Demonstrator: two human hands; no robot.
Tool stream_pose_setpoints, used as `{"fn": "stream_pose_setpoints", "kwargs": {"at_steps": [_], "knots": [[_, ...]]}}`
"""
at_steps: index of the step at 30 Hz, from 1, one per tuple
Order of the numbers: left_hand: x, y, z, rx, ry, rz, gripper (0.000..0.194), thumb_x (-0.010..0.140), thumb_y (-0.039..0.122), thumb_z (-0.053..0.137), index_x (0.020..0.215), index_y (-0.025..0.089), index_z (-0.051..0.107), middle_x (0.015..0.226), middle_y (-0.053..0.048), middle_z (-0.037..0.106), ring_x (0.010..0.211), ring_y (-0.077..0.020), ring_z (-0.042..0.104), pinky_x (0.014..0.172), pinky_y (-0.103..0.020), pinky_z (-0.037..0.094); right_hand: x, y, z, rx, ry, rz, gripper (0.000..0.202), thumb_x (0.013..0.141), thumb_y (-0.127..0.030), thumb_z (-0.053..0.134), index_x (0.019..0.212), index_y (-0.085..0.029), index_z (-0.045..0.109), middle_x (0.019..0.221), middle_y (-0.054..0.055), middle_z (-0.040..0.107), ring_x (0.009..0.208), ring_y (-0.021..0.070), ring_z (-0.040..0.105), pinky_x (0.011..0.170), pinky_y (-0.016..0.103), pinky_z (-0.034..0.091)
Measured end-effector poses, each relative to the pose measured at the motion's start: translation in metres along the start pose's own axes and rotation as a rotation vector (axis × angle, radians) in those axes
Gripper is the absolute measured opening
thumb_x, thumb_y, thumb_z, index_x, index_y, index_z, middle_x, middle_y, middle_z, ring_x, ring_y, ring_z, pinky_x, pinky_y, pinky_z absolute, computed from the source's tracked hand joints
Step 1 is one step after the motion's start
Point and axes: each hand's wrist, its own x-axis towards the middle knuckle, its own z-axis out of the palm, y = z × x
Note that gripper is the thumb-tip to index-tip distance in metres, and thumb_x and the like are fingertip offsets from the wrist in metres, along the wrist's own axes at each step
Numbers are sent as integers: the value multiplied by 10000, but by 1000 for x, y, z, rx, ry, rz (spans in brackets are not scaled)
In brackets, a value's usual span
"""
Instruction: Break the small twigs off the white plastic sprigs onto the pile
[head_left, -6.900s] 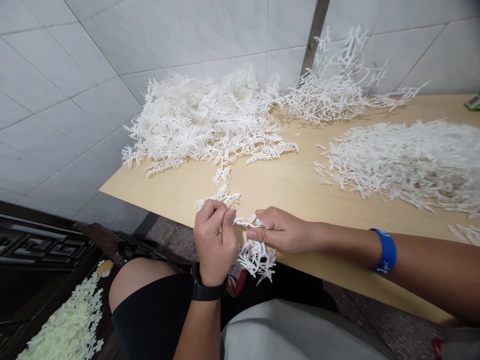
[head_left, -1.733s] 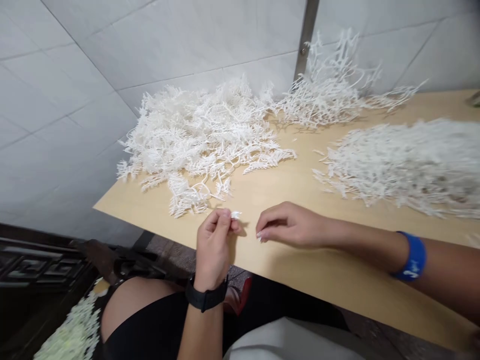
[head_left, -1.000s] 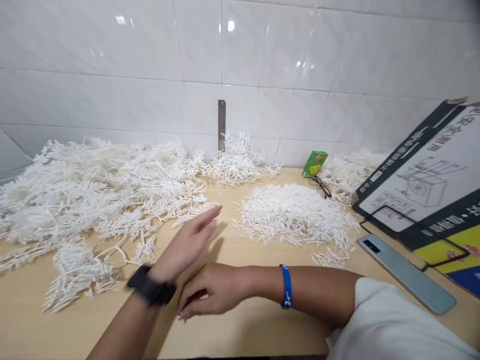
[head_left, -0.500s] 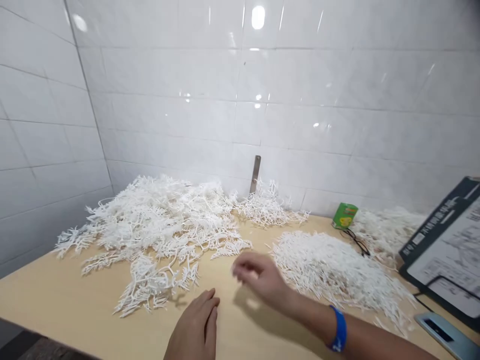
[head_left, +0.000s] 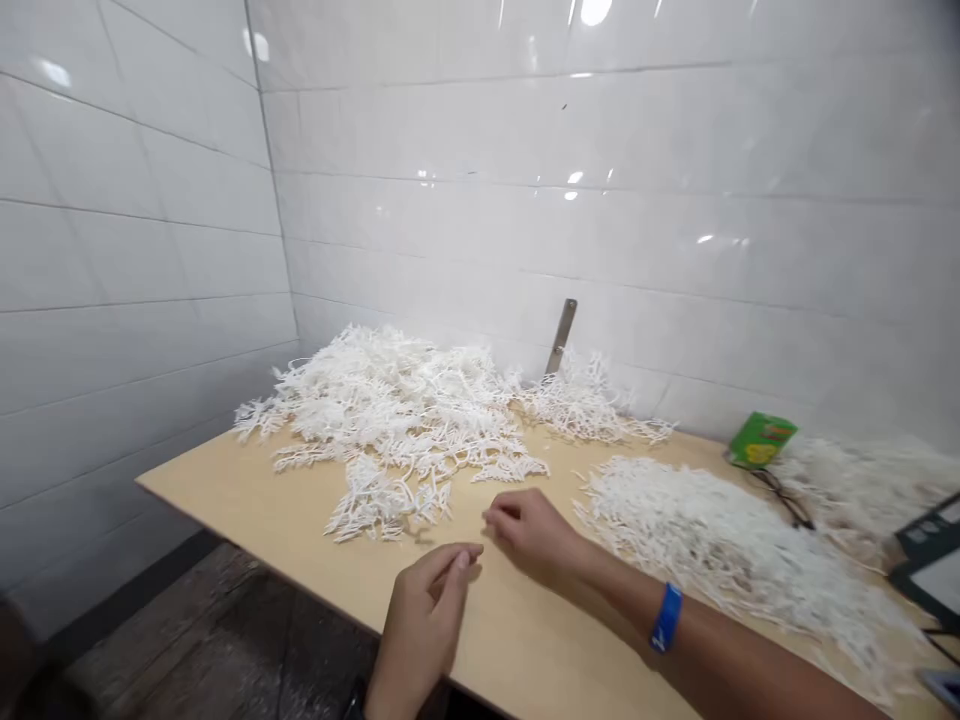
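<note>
My left hand [head_left: 431,615] is at the lower middle, its thumb and index finger brought together at the tips; anything between them is too small to make out. Just to its right and farther back, my right hand [head_left: 531,525] is held over the table with fingers curled into a pinch, and what it holds, if anything, is hidden. A blue band circles the right wrist. Beyond the hands lies a big heap of white branched plastic pieces [head_left: 397,390], with a smaller clump [head_left: 375,498] at its near edge. Loose white pieces [head_left: 690,525] are piled to the right of my right hand.
A metal strip [head_left: 561,337] leans on the tiled wall behind another white cluster [head_left: 581,400]. To the right are a green packet [head_left: 760,440], black glasses [head_left: 784,497], more white pieces [head_left: 870,485] and a dark-framed board [head_left: 934,560]. The wooden table's edge [head_left: 255,560] runs along the left front.
The view has swung left, showing more floor. My left hand has gone from lying with fingers stretched out to thumb and index finger meeting, closer to my right hand.
</note>
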Motion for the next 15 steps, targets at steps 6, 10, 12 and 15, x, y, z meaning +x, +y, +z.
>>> {"fn": "stream_pose_setpoints", "kwargs": {"at_steps": [6,10,12,15], "knots": [[20,-3,-52,421,337,161,658,877,382,592,1463,183,368,1513,-151,418,1432,-293,342,1172,-500,288,-18,-25,53,177,-76,-89,238,895,-259,507,775,-158,685,708,16,663,663,134,556,617,246,383],[35,-23,-61,629,107,74,558,851,360,616,1365,176,502,1379,-156,565,1315,-337,481,1129,-552,300,-13,-22,47,303,-45,-28,207,884,-274,527,944,-158,687,700,3,616,641,133,520,599,248,376],[32,-26,-54,601,125,37,366,887,347,553,1208,183,619,1220,-136,666,1181,-321,581,1047,-494,401,-12,-20,46,322,-39,-8,237,879,-273,534,1028,-158,677,706,1,608,637,133,520,604,251,388],[22,-20,-43,374,249,-89,318,930,427,481,1052,205,672,1084,-110,718,1059,-282,643,941,-401,479,-12,-17,48,263,-45,-61,261,869,-258,554,1080,-168,679,772,18,649,679,141,553,642,265,419]]}}
